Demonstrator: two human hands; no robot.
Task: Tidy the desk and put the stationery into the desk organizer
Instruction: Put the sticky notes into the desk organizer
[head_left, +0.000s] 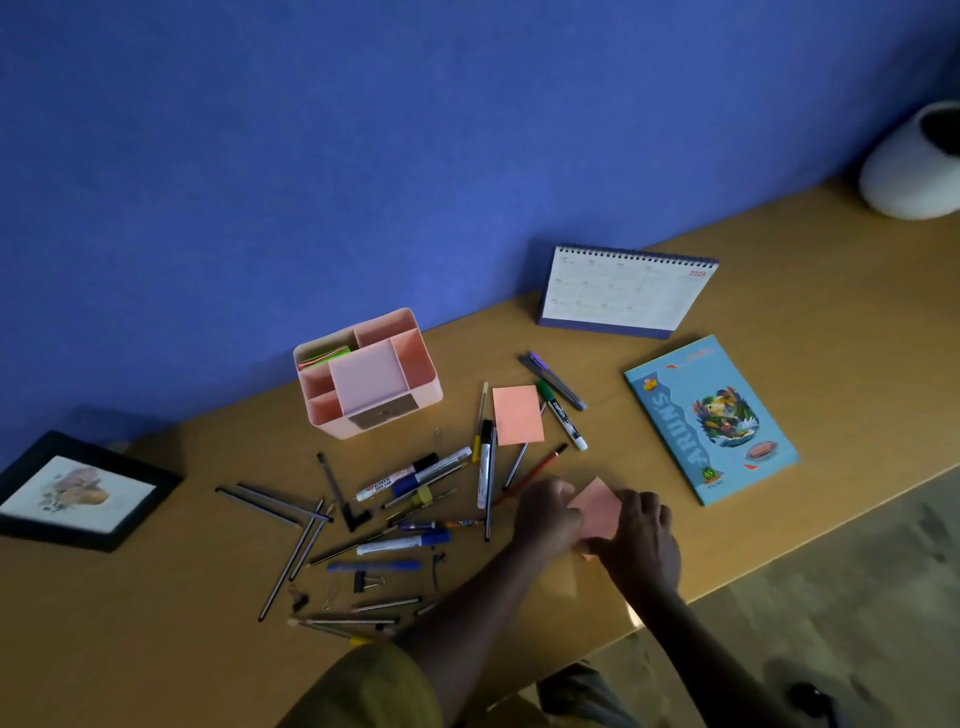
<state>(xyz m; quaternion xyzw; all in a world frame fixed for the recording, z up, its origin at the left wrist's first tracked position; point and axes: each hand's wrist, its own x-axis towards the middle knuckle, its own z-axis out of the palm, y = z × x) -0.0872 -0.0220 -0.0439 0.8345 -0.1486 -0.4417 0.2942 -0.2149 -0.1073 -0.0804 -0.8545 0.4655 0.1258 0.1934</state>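
A pink sticky-note pad (597, 506) lies near the desk's front edge, and both hands grip it: my left hand (545, 512) at its left edge, my right hand (641, 540) over its right and lower side. A second pink pad (517, 414) lies flat further back. The pink desk organizer (366, 374) stands by the wall, with coloured notes in its back-left compartment. Several pens, markers and pencils (415, 488) are scattered between organizer and hands, with binder clips (363, 581) among them.
A blue notebook (711, 420) lies right of the hands. A desk calendar (626, 291) stands by the blue wall. A framed picture (78, 491) sits at the far left, a white vase (914, 166) at the far right. The desk's front edge runs just below my right hand.
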